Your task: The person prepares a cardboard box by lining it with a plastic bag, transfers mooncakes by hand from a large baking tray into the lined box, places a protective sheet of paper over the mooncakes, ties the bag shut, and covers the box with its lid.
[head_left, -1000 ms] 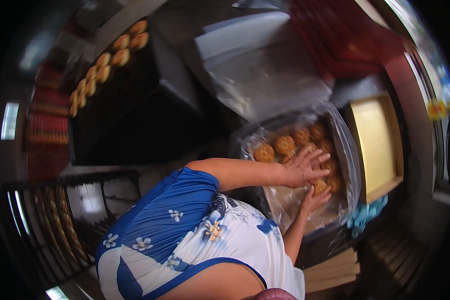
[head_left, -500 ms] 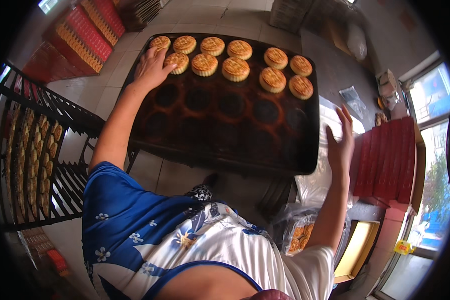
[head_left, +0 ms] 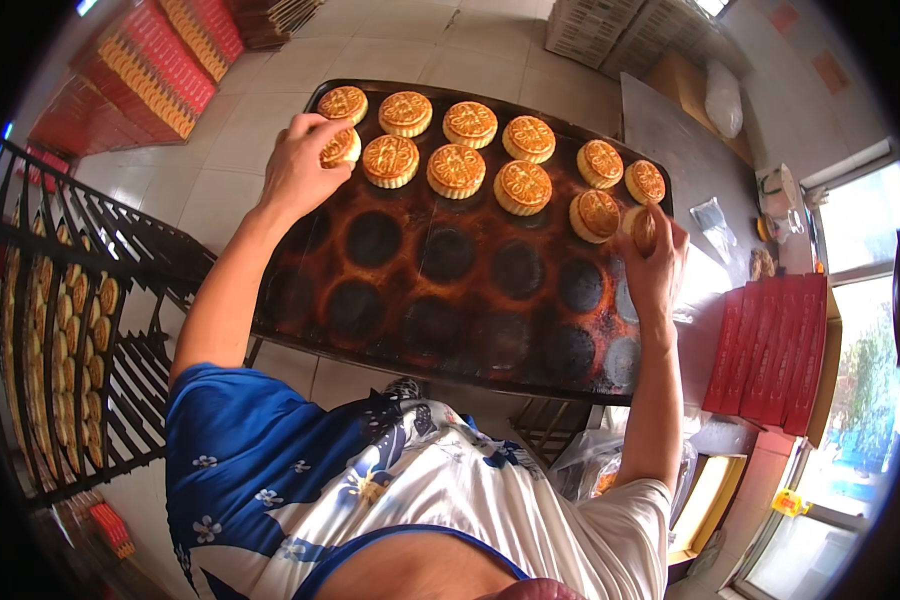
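Note:
On a dark baking tray (head_left: 440,350) stand two rows of round golden mooncakes (head_left: 457,171) with patterned tops and fluted sides. My left hand (head_left: 300,170) is closed round the mooncake (head_left: 340,148) at the left end of the nearer row, thumb on its near side and fingers over the far side. At the opposite end of that row, my right hand (head_left: 658,265) grips the rightmost mooncake (head_left: 643,230), which looks tilted and is partly covered by the fingers. Several mooncakes stand between my hands, untouched. The near part of the tray shows dark round marks.
A black rack (head_left: 100,260) with trays of mooncakes stands at left. Red boxes (head_left: 135,75) are stacked at the far left. Along the right run a grey worktop (head_left: 660,120), a stack of red boxes (head_left: 765,350) and a window. A plastic bag (head_left: 580,465) lies lower right.
My right hand has moved from beyond the tray's right edge onto the end mooncake and closed on it. My left hand has closed on the left-end mooncake of the nearer row. The view has shifted.

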The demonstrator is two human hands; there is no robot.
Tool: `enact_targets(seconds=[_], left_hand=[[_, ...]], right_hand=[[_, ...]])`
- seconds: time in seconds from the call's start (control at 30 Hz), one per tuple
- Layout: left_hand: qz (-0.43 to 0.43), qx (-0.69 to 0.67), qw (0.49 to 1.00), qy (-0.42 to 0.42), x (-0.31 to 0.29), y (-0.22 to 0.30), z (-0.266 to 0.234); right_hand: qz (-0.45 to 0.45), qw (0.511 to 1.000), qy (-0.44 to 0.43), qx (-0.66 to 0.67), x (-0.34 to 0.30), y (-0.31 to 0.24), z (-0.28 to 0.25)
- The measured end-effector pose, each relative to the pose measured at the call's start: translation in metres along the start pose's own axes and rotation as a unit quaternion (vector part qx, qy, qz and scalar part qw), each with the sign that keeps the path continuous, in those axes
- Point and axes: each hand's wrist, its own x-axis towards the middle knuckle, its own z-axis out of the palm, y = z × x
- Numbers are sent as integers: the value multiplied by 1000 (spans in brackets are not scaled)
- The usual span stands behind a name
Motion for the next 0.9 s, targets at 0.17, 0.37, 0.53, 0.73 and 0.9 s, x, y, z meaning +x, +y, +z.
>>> enact_targets(seconds=[0.17,0.37,0.53,0.73,0.9], left_hand=[[77,-64,993,-62,16,36,22],[43,-318,945,-61,15,25,66],[-81,-548,814,-173,-17,93,3],[15,-590,681,-434,-118,357,43],[193,-482,594,-614,-291,546,172]], right_hand=[[-65,996,-38,49,15,-43,24],[99,975,-4,197,2,-37,2],[47,915,160,367,-123,-21,-80],[349,815,328,327,-362,52,-151],[624,704,338,13,-575,95,-199]])
